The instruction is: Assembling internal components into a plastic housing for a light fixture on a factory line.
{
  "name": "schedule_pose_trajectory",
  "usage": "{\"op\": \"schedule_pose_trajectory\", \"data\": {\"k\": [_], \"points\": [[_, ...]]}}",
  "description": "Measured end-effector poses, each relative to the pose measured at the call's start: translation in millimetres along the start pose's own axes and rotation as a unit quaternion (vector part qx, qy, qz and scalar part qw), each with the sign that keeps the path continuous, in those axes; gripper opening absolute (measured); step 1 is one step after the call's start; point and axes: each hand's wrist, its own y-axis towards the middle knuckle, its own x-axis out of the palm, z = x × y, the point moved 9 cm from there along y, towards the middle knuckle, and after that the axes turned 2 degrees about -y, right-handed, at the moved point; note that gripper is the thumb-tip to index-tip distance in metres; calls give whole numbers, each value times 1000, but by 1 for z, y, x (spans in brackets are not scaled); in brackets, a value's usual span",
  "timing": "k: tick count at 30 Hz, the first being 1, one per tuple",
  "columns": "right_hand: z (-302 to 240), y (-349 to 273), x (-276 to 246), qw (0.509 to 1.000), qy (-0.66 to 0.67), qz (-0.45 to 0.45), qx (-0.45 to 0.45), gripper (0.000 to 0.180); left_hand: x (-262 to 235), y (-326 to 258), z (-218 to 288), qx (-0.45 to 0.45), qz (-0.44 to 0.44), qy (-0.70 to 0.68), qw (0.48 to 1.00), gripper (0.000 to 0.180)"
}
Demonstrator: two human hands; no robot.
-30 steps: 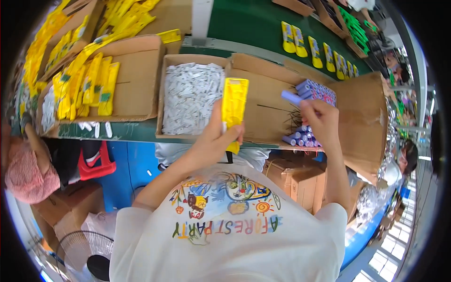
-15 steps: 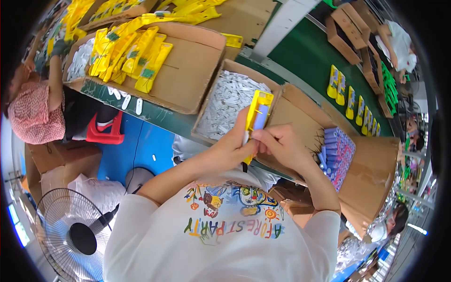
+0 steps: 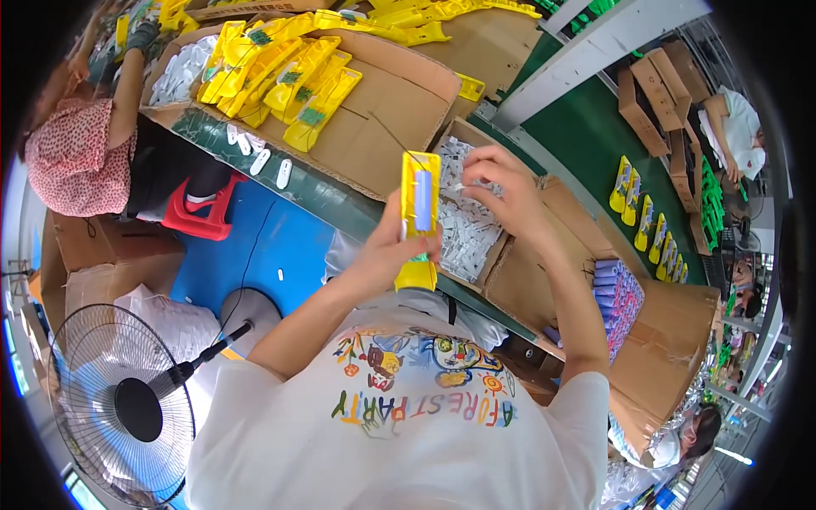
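Observation:
My left hand (image 3: pixel 393 246) is closed around a yellow plastic housing (image 3: pixel 420 276), held upright in front of my chest. Inside its recess lies a bluish-purple battery cell (image 3: pixel 422 201); a bit of green circuit board shows by my thumb, and a thin dark wire sticks up from the top. Over a cardboard box of small white plastic pieces (image 3: pixel 463 242), my right hand (image 3: pixel 510 191) has its fingertips pinched together. A small white plastic piece (image 3: pixel 460 185) seems to show at those tips, partly hidden.
On the left, a large cardboard tray (image 3: pixel 399 81) holds several wired yellow housings (image 3: pixel 310 110). Purple battery cells (image 3: pixel 614 293) stand in a box at right. Several filled yellow housings (image 3: pixel 643 223) line the green bench. A fan (image 3: pixel 136 408) and a seated co-worker (image 3: pixel 81 178) are at left.
My left hand has brought the yellow housing leftward and more upright. My right hand has left the housing and moved up over the white pieces. The view has shifted slightly.

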Motion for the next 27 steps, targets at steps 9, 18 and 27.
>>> {"op": "schedule_pose_trajectory", "data": {"k": [9, 18, 27], "points": [[-19, -8, -11, 944, 301, 33, 131, 18, 27, 3, -8, -41, -25, 103, 994, 44], [-39, -21, -33, 958, -131, 247, 57, 9, 32, 4, -1, 7, -28, 113, 993, 37], [13, -55, -4, 850, 316, 268, 325, 14, 35, 7, 0, -6, -5, 298, 955, 45]]}}
